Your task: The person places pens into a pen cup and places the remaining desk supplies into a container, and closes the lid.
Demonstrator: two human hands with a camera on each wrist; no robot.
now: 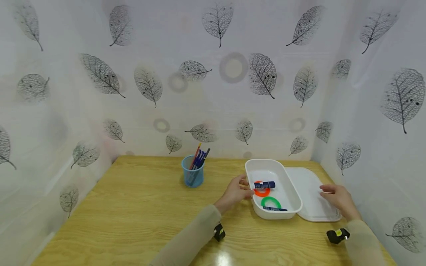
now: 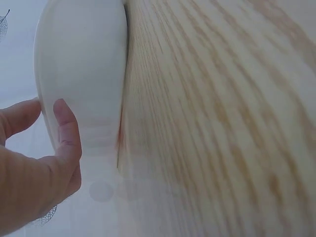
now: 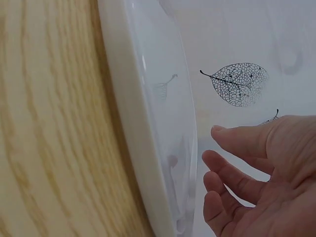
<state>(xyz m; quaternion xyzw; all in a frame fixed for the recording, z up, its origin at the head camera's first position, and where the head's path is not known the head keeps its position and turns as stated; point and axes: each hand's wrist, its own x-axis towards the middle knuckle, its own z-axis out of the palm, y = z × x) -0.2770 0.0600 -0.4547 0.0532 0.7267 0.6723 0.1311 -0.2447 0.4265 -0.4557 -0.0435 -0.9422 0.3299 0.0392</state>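
Observation:
A white plastic box (image 1: pixel 283 190) stands on the table at the right, its inside facing up. My left hand (image 1: pixel 235 191) holds its left side, thumb at the rim and fingers along the outer wall, as the left wrist view also shows. Inside lie an orange ring (image 1: pixel 263 193), a dark blue stick with a white end (image 1: pixel 266 185) across it, a green ring (image 1: pixel 271 199) and a dark pen (image 1: pixel 274 209). A flat white lid (image 1: pixel 313 188) lies to the right, partly behind the box. Over the lid's right edge hovers my right hand (image 1: pixel 340 199), fingers loosely bent, holding nothing.
A blue cup (image 1: pixel 193 177) with several pens and pencils stands left of the box, toward the back of the wooden table (image 1: pixel 139 207). Pale curtains (image 1: pixel 206 103) printed with leaves enclose the back and both sides.

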